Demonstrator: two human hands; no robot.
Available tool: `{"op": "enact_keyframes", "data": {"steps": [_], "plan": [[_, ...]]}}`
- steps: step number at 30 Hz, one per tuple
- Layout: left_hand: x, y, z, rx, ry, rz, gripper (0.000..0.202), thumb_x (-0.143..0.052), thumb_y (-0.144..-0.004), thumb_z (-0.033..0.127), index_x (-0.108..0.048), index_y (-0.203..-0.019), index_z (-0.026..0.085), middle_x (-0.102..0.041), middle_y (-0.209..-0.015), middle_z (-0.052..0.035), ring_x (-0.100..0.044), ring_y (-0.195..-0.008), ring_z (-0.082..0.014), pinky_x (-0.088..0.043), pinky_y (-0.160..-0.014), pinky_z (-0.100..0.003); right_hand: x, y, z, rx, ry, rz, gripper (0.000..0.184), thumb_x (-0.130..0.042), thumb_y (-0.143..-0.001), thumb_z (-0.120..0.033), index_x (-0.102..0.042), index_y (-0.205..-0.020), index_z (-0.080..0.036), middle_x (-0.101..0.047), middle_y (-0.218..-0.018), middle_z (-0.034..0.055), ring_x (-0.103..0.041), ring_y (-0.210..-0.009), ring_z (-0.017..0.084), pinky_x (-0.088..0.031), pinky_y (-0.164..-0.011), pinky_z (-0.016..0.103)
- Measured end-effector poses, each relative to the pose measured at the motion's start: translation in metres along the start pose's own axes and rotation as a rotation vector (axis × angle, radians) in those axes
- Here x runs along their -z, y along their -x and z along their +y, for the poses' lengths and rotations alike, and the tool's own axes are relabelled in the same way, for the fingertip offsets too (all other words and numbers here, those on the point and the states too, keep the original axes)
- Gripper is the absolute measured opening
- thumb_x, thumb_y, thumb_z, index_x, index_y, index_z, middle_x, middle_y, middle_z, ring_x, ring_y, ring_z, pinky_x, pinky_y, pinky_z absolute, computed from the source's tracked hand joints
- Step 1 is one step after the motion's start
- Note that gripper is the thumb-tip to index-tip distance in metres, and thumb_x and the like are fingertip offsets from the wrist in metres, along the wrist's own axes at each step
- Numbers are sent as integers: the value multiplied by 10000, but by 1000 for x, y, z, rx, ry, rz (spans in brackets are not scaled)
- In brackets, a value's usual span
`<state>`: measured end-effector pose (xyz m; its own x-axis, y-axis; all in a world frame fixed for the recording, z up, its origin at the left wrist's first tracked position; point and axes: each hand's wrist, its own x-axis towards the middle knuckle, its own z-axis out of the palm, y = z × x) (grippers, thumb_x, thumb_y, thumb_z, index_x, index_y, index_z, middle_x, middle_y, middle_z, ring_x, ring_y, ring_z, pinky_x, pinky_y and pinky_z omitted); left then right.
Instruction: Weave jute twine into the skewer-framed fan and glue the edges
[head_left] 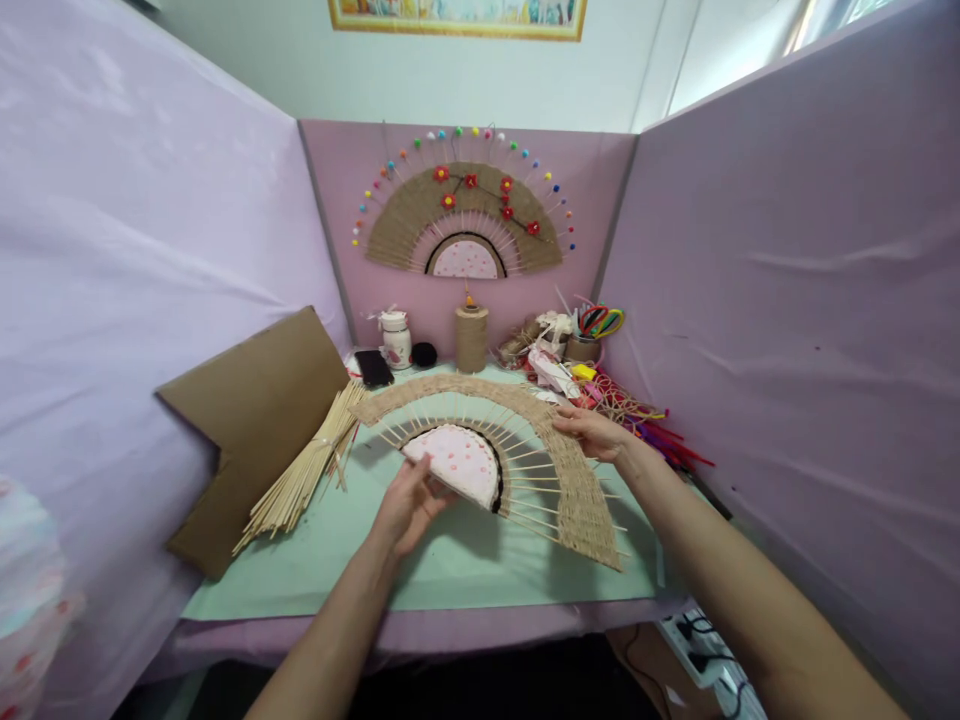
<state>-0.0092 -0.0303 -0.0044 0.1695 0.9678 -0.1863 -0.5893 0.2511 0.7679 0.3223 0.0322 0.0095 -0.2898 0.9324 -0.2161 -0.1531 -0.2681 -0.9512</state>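
Observation:
A half-round fan (pixel 585 490) of thin sticks and woven twine is held tilted above the green tabletop. Its centre is a half disc of white fabric with pink dots (pixel 457 462), edged in black. My left hand (pixel 411 503) grips the lower edge of that half disc, thumb on top and fingers partly beneath. On the right, my right hand (pixel 592 430) pinches the woven twine band near its outer edge, with some fingertips hidden behind it. Stick ends poke out past the band on the right side.
A bundle of thin sticks (pixel 304 470) lies left beside a brown cardboard sheet (pixel 262 420). Behind stand a twine spool (pixel 472 340), a white bottle (pixel 396 340), a phone (pixel 373 368), and scissors (pixel 594 321) among craft scraps. A finished-looking fan (pixel 405 220) hangs on the pink back panel.

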Motion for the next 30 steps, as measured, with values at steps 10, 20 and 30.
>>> {"op": "enact_keyframes", "data": {"steps": [10, 20, 30], "plan": [[-19, 20, -20, 103, 112, 276, 326, -563, -889, 68, -595, -1188, 195, -716, -1105, -97, -716, -895, -177, -612, -830, -356, 11, -6, 2, -43, 288, 219, 399, -783, -754, -361, -650, -1092, -197, -719, -1100, 123, -688, -996, 231, -570, -882, 404], [-36, 27, -50, 128, 153, 462, 461, -586, -842, 29, -571, -1263, 218, -709, -1153, -96, -696, -1029, -224, -563, -949, -454, -36, 65, -6, 373, 619, 527, 358, -636, -845, -459, -632, -1112, -222, -694, -1161, 112, -671, -1051, 244, -542, -939, 429], [-26, 20, -49, 293, 130, 464, 483, -521, -948, 188, -461, -1427, 178, -688, -1241, -149, -686, -1096, -269, -549, -982, -452, -105, 49, 36, 260, 711, 2, 312, -632, -882, -291, -646, -1192, -256, -687, -1209, 68, -630, -1125, 258, -493, -991, 426]]}}
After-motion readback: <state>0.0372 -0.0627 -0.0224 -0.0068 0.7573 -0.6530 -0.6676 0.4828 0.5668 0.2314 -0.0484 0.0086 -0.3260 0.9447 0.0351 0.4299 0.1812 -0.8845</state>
